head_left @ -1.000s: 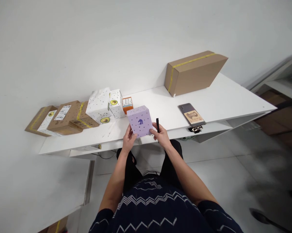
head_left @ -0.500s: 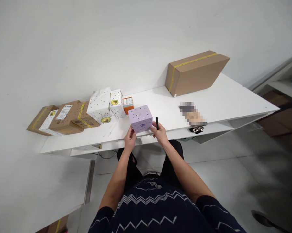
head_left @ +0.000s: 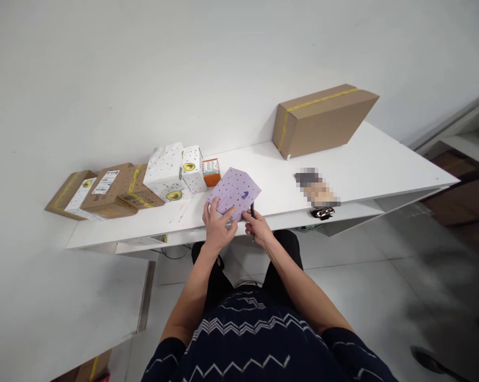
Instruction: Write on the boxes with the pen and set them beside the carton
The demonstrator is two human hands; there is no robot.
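Note:
A purple cardboard box [head_left: 232, 187] with small dark spots and a darker printed figure is tilted at the front edge of the white desk, between my hands. My left hand [head_left: 219, 227] grips its near left side, fingers spread over the surface. At the lower right corner, my right hand [head_left: 259, 227] is closed on a black pen [head_left: 253, 220], its fingertips also touching the box. The pen points up and down along the box's right edge. The box's underside is hidden.
Behind the purple box stands a small orange box [head_left: 212, 178]. White boxes with avocado prints [head_left: 165, 170] and brown cartons [head_left: 112, 199] line the left. A long brown carton [head_left: 323, 122] lies at the back right. A blurred-out item [head_left: 317, 188] is at the right front, near a shiny black object [head_left: 323, 213].
The purple box has been turned and tipped, so a different face shows. My left hand has moved up onto its near side, and the pen in my right hand has swung lower.

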